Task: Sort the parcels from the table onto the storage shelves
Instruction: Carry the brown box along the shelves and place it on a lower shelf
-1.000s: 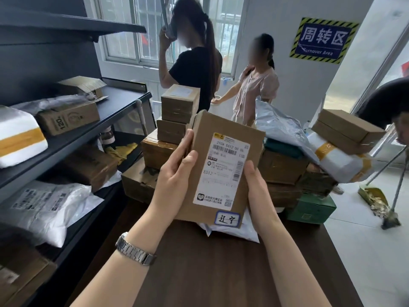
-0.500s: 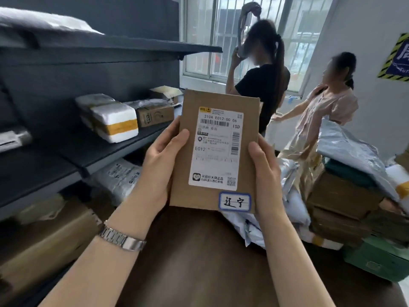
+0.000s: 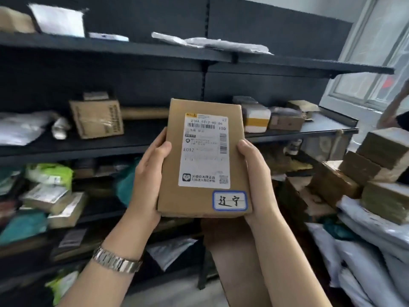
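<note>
Two hands (image 3: 150,180) (image 3: 256,180), one parcel (image 3: 203,158)

Bare forearms, no sleeves in view; silver metal link-band wristwatch (image 3: 116,261) on the left wrist.

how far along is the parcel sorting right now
Partly done. Many parcels already sit on the dark storage shelves, such as the brown box on the middle shelf. In hand: the left hand and right hand hold a labelled cardboard parcel facing the shelves. Left: stacked boxes and white mailer bags at right.
</note>
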A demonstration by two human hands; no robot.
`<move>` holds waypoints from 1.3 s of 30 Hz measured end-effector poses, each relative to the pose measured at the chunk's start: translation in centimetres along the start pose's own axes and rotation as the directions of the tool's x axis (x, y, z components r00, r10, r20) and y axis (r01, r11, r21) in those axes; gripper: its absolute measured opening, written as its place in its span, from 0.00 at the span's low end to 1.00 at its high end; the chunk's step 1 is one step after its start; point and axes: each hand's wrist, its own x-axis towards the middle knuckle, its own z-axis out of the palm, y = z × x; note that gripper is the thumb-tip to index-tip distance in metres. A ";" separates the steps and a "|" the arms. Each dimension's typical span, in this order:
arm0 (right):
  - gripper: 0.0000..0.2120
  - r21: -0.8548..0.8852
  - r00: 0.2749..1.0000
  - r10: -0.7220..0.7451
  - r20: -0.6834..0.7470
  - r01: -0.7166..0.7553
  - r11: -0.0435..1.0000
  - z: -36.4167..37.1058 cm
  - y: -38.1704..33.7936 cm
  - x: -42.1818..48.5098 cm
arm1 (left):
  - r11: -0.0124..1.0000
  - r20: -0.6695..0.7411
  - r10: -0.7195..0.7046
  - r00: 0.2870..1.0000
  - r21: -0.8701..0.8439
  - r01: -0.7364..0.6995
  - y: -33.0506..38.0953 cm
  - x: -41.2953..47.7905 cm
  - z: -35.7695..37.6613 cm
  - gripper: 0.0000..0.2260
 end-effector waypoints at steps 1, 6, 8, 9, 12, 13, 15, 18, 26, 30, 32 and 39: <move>0.25 0.004 0.999 0.017 0.047 -0.017 1.000 1.9 0.5 -0.8 | 1.000 -0.042 0.020 0.999 0.008 -0.019 1.2 -1.0 -1.9 0.22; 0.22 -0.015 0.959 0.066 0.275 -0.065 0.998 11.9 2.9 -6.2 | 0.990 -0.225 0.140 0.964 0.063 -0.129 7.6 -6.8 -11.3 0.21; 0.21 -0.031 0.927 0.061 0.371 -0.053 0.998 15.9 3.8 -8.4 | 0.982 -0.283 0.183 0.941 0.090 -0.164 10.1 -9.4 -15.1 0.20; 0.21 -0.030 0.909 0.059 0.413 -0.051 0.998 18.1 4.3 -9.7 | 0.978 -0.305 0.201 0.931 0.109 -0.176 11.3 -10.8 -17.1 0.20; 0.20 -0.010 0.866 0.070 0.496 -0.075 0.997 25.1 6.3 -13.9 | 0.965 -0.397 0.257 0.881 0.148 -0.215 15.1 -15.1 -23.5 0.19; 0.20 -0.012 0.850 0.077 0.522 -0.083 0.997 27.6 7.1 -15.6 | 0.961 -0.427 0.275 0.861 0.160 -0.227 16.4 -16.7 -25.9 0.19; 0.19 -0.025 0.813 0.088 0.576 -0.090 0.996 32.5 8.8 -19.1 | 0.954 -0.482 0.296 0.824 0.188 -0.233 18.9 -19.8 -30.9 0.18; 0.19 -0.028 0.774 0.118 0.622 -0.128 0.991 39.8 11.6 -24.6 | 0.945 -0.547 0.324 0.772 0.224 -0.238 22.7 -24.4 -38.2 0.19; 0.15 -0.117 0.618 0.227 0.752 -0.213 0.970 56.3 17.8 -36.4 | 0.934 -0.728 0.356 0.586 0.275 -0.227 29.4 -34.8 -54.0 0.24; 0.15 -0.137 0.563 0.263 0.783 -0.257 0.957 63.4 20.7 -40.3 | 0.924 -0.782 0.381 0.494 0.310 -0.222 32.4 -37.6 -60.1 0.22; 0.17 -0.153 0.531 0.275 0.802 -0.262 0.953 66.7 22.4 -41.8 | 0.919 -0.807 0.392 0.441 0.329 -0.216 33.4 -38.5 -63.1 0.22; 0.26 -0.201 0.427 0.339 0.838 -0.336 0.920 79.2 29.9 -44.7 | 0.918 -0.863 0.395 0.315 0.356 -0.174 36.4 -38.5 -75.9 0.20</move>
